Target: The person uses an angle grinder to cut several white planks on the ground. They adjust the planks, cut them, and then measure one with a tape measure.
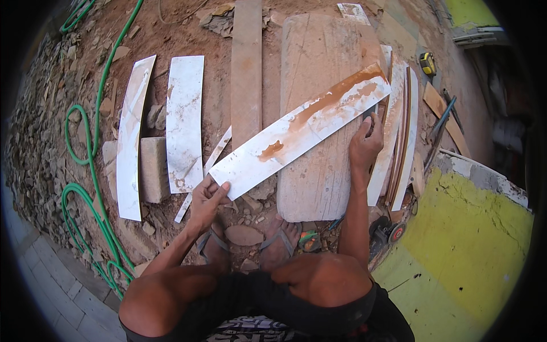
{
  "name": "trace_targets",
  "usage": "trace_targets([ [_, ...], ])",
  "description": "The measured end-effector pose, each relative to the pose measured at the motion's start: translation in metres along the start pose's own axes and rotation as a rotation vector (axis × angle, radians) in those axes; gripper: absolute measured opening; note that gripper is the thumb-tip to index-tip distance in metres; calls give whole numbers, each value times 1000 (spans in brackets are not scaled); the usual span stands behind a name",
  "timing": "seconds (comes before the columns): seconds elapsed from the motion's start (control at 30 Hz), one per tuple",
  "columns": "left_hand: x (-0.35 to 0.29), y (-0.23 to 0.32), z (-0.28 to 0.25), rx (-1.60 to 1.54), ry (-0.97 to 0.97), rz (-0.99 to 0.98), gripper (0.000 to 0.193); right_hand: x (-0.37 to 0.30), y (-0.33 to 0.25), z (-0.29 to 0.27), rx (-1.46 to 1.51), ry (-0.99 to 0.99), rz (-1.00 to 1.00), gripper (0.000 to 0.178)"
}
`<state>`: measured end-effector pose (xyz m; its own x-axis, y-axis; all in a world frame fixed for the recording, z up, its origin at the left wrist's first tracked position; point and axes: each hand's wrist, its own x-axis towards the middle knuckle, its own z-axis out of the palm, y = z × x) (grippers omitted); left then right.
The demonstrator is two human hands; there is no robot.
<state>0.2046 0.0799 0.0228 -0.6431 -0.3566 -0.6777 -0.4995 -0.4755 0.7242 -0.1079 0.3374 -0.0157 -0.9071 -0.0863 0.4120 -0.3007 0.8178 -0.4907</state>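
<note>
A long white tile strip [313,128] with brown muddy smears slants across the middle, its right end higher up the picture. My left hand [208,199] pinches its near left corner, thumb on top. Close to the strip's right end, my right hand [366,139] is closed with curled fingers around a small dark object partly hidden by the fingers and the strip; its kind is unclear. Beneath the strip lies a broad, dusty stone slab [313,194], scored with lines.
Two white strips [185,122] lean at left by a stone block [152,171]; more strips [405,137] stand at right. A brown plank [246,74], green hose [97,165], yellow tape measure [427,64] and angle grinder [393,231] lie around. A yellow-green wall piece [473,239] borders the right.
</note>
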Motion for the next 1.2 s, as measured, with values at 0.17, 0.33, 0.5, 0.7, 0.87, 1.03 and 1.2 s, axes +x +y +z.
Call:
trace_targets([
  [0.17, -1, -3, 1, -45, 28, 24, 46, 2, -3, -2, 15, -62, 33, 35],
  [0.33, 3, -6, -5, -42, 26, 25, 38, 3, -3, -3, 38, -80, 40, 35],
  [0.5, 4, -11, -8, -84, 82, -2, 27, 1, -6, -2, 50, -98, 80, 36],
  [0.7, 10, -10, -15, -408, 16, -199, 35, 2, -5, -1, 52, -103, 71, 37],
  [0.87, 14, -18, -11, -597, -29, -250, 35, 4, -5, -1, 60, -93, 79, 39],
  [1.03, 11, -26, -9, -567, -58, -246, 33, 3, -8, -4, 104, -134, 203, 42],
  [1.2, -1, -47, -16, -481, -72, -213, 24, 0, -10, -1, 149, -131, 201, 42],
])
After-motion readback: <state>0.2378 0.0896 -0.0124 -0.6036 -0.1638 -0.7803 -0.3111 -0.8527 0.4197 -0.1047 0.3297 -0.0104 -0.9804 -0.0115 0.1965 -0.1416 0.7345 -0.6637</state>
